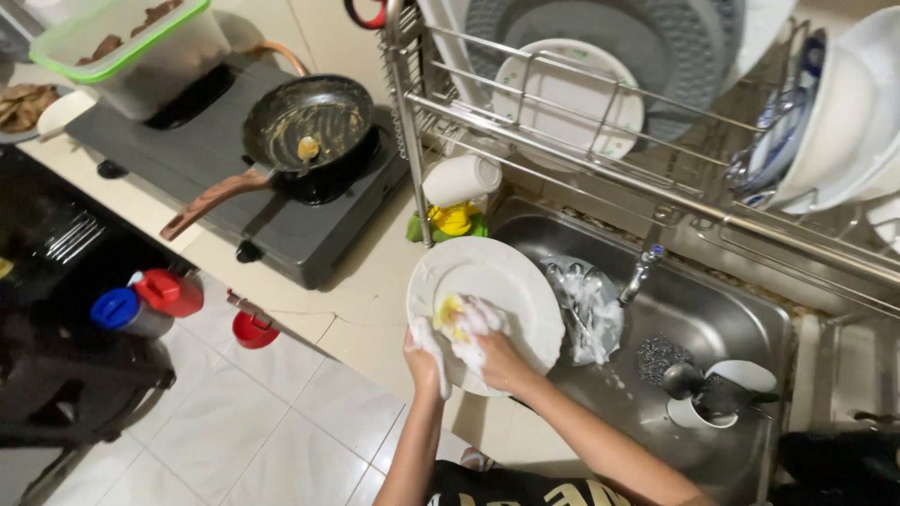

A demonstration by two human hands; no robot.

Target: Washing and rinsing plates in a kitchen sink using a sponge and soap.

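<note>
The white dinner plate (497, 290) is held over the near left edge of the stainless steel sink (712, 309), partly above the tiled counter (347, 309). The plate is round and has no long axis; its face is tilted up toward the camera, with the lower rim nearest the person.

The left hand (424, 361) grips the lower left rim, fingers closed on the plate edge and covered in foam. The right hand (487, 347) presses a soapy yellow sponge (455, 314) against the plate face, fingers curled over the sponge.

In the basin lie a crumpled clear plastic bag (586, 305), a steel scourer (661, 356) and a white mug (722, 394). A faucet (642, 267) stands at the back wall of the sink. A wire dish rack (600, 150) above holds plates and bowls.

To the left, a dirty black frying pan (309, 126) rests on a gas stove (234, 197). The floor has pale tiles (253, 422).
</note>
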